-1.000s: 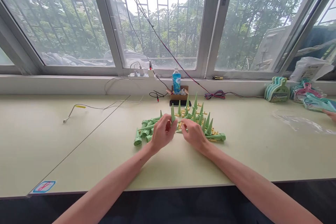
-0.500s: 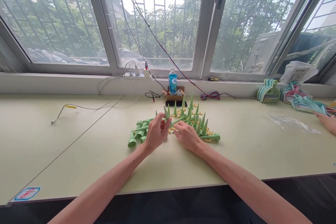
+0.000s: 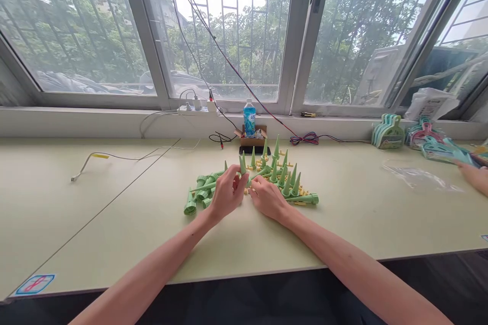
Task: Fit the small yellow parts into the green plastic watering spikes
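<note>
My left hand (image 3: 229, 190) is closed around a green plastic watering spike (image 3: 242, 164), whose pointed tip sticks up above the fingers. Right beside it, my right hand (image 3: 269, 195) has its fingertips pinched together near the base of that spike; whatever they hold is hidden. To the right, several green spikes (image 3: 293, 177) stand tip-up among small yellow valve pieces (image 3: 304, 192). One more spike (image 3: 310, 198) lies on its side by my right wrist. Left of my left hand is a pile of green spikes (image 3: 204, 188) with ribbed round caps, mostly lying down.
Behind the spikes are a dark phone (image 3: 246, 151), a small cardboard box (image 3: 260, 140) and a blue bottle (image 3: 249, 119). Cables (image 3: 307, 138) run along the back. At right lie a plastic bag (image 3: 423, 177), small dustpan sets (image 3: 389, 132) and another person's hand (image 3: 473, 176).
My right hand has moved slightly left, closer to my left hand, and its fingers are drawn in more. The spike in my left hand stands more upright.
</note>
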Demonstrator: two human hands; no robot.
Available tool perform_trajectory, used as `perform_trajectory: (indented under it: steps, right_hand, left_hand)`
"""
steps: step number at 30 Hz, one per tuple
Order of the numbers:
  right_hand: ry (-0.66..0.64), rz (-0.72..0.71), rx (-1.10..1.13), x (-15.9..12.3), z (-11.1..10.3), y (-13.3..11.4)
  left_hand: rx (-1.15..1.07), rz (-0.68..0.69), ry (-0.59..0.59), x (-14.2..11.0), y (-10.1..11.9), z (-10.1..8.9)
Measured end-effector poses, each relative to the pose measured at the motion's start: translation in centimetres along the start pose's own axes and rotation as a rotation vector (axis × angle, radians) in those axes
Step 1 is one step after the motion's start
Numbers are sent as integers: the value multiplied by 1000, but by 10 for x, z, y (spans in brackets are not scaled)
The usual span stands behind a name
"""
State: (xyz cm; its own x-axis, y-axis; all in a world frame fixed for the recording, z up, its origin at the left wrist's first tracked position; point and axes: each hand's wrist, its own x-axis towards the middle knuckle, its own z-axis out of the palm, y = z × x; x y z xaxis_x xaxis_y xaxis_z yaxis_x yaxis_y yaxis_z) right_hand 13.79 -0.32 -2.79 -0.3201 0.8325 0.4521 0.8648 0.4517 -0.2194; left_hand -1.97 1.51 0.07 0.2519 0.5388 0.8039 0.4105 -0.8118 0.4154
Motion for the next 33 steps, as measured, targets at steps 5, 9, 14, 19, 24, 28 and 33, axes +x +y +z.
perform_trajectory:
  steps: [5,9,14,19,24,28,33]
  right_hand:
    - [-30,-9,-50,0,-1,-1]
    - [-39,3,-94,0,-3,-2]
    - [-60,7,-137,0,-4,-4]
    - [-91,-6,-148,0,-5,-4]
    - [-78,-8,-117,0,-6,-4]
    - [-69,18,-88,0,-7,-3]
    - [-88,6,-102,0,-6,-3]
  left_hand:
    - [2,7,-9,0,0,0]
    - [13,19,-14,0,1,1]
    - [19,37,-32,-1,1,1]
    - [53,35,-36,-1,1,0]
    - [48,42,-52,-1,0,0]
    - [44,38,-61,-1,0,0]
    - [42,34,-71,-1,2,-1]
